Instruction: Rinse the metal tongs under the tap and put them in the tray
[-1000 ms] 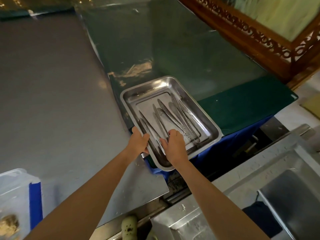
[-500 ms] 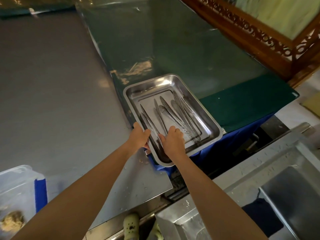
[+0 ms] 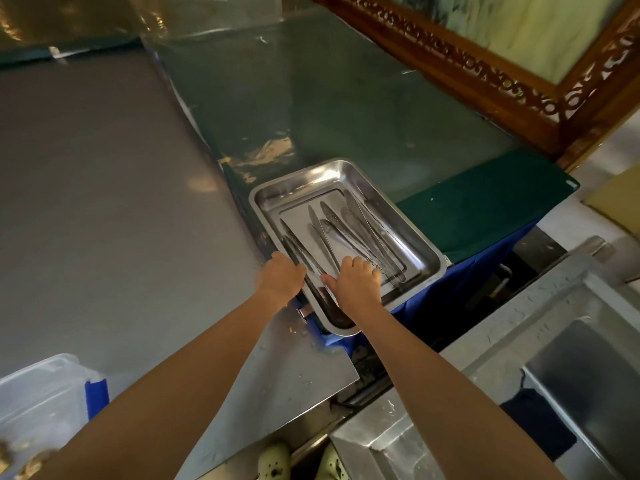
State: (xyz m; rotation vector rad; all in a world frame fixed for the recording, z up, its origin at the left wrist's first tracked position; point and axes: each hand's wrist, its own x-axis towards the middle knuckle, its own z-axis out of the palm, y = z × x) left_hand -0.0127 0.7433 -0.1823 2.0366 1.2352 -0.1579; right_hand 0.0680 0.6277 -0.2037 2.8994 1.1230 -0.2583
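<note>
Tongs (image 3: pixel 349 237) lie in the tray (image 3: pixel 304 188), several pairs together, so from your head view placing looks nearly finished. Your left hand (image 3: pixel 282 277) grips the tray's rim. Your right hand (image 3: pixel 358 278) curls over their handle ends, though I cannot tell whether it pinches them.

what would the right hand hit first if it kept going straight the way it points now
The tongs in the tray: the right hand points up the tray along them and seems to rest on their near ends, though contact is hard to judge. Past them, the tray's far wall.
</note>
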